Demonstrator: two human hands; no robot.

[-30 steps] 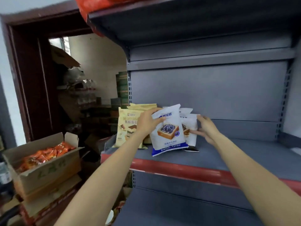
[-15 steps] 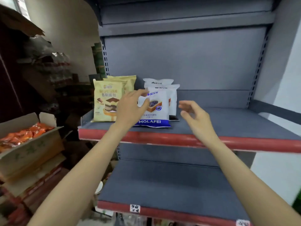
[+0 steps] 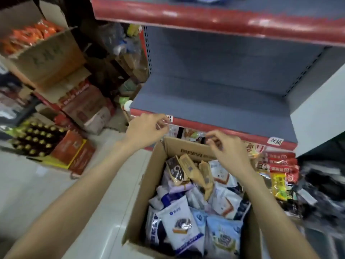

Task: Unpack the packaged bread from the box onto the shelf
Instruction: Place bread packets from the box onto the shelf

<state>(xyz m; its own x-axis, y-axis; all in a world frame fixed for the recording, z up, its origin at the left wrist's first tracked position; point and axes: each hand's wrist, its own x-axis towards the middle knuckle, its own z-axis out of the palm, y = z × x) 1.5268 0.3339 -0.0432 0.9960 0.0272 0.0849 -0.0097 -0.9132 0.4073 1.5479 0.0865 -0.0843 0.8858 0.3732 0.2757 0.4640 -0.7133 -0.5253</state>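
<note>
Looking down into an open cardboard box (image 3: pixel 141 199) on the floor, packed with packaged bread (image 3: pixel 182 228) in white-and-blue, pale blue and tan wrappers, lying jumbled and overlapping. Nearest, a white pack with a blue band and a picture of a slice of toast; toward the far end, tan packs (image 3: pixel 190 169) standing on edge and leaning against one another. Above the far-left corner of the box, left hand (image 3: pixel 147 129), fingers loosely curled, holding nothing, thumb and forefinger close together near the red edge of the lower shelf (image 3: pixel 214 98). Over the far end of the box, right hand (image 3: pixel 229 148), fingers curled inward in the same loose way, also holding nothing, just above the box's far flap (image 3: pixel 188 149). Both forearms stretching in from the near edge, either side of the box. Beyond the hands, a grey shelf board with a red front strip and small white price labels (image 3: pixel 274 141); higher up, upper shelf (image 3: pixel 214 17) with a worn red edge. Under the lower shelf to the right, red and yellow snack packets (image 3: pixel 280 169) in a crowded row. Far left, a cardboard carton of orange packets (image 3: pixel 31 34) stacked on other cartons, and nearer, a tray of dark bottles with gold caps (image 3: pixel 35 139) on the pale tiled floor (image 3: pixel 46 189).
</note>
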